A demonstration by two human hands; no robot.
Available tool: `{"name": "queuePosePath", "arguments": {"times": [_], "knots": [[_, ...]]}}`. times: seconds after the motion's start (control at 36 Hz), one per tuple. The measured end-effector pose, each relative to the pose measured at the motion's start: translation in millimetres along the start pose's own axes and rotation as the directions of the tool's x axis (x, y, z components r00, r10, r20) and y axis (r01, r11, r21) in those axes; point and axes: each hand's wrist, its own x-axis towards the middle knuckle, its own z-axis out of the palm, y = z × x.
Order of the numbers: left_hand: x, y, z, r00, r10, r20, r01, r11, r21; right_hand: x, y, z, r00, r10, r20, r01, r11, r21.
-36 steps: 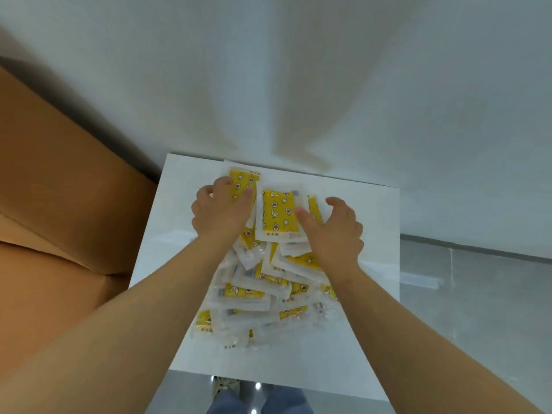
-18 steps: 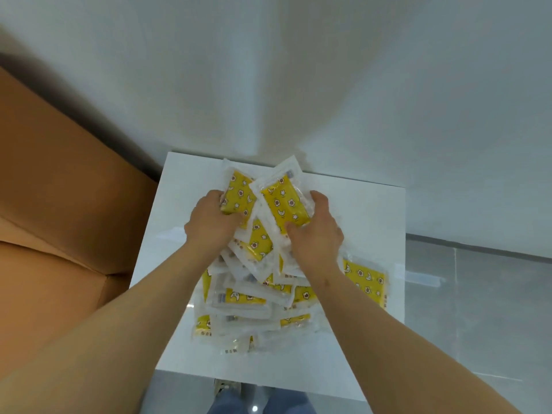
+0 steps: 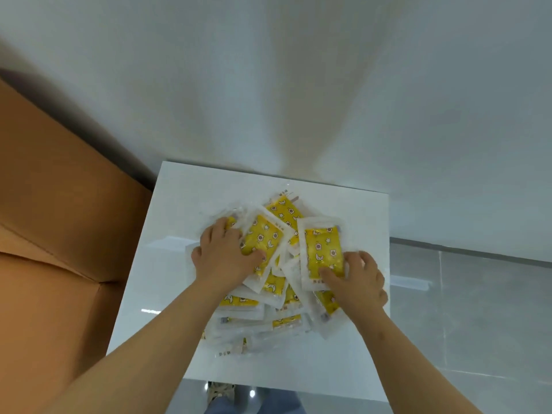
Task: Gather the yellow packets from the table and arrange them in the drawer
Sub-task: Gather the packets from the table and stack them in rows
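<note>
- Hands: both are set on the heap and stand apart, one on each flank.
- Left hand point(image 3: 222, 258): lies over the left side of the yellow packets point(image 3: 274, 286), its thumb pressing across one of them. The view does not settle whether the fingertips hook beneath the far packets, so its hold cannot be told.
- Right hand point(image 3: 360, 283): pinches the top packet point(image 3: 322, 249) at its near edge, with the thumb on the face and the fingers curled at its right border.
- Position of the packets: all lie in one loose, overlapping heap on the white table point(image 3: 143, 294), reaching close to its right edge. The drawer is out of view. A cardboard box point(image 3: 59, 249) stands to the left.
- Hazard: the wrappers look glossy and slack. If the hands squeeze inward and lift, the middle layers would probably slide out. Those nearest the right edge could drop to the floor point(image 3: 478, 309).
- Hazard: a sweep from the left alone would push the heap toward that same edge.
- Change from half a second earlier: the hands were then close together at the far end, bunching two raised packets. They are now wider apart, and the packets lie flatter.
- Further change: the stray packet on the right has been drawn in beside the right hand.
</note>
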Motion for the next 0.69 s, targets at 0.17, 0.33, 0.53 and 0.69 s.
{"name": "queuePosePath", "arguments": {"times": [0.17, 0.33, 0.53, 0.69], "knots": [[-1, 0, 8, 0.996, 0.038, -0.077, -0.035, 0.999, 0.032, -4, 6, 10, 0.987, -0.103, 0.125, 0.106, 0.994, -0.018], [-12, 4, 12, 0.965, 0.035, -0.261, -0.054, 0.996, -0.065, -13, 0, 11, 0.993, -0.096, 0.067, 0.096, 0.995, 0.004], [-33, 0, 7, 0.990, -0.086, -0.109, 0.005, 0.810, -0.586, -18, 4, 16, 0.999, -0.046, -0.003, 0.046, 0.999, 0.026], [-47, -14, 8, 0.992, -0.116, 0.053, 0.121, 0.724, -0.679, -24, 12, 10, 0.999, -0.033, 0.018, 0.023, 0.920, 0.390]]}}
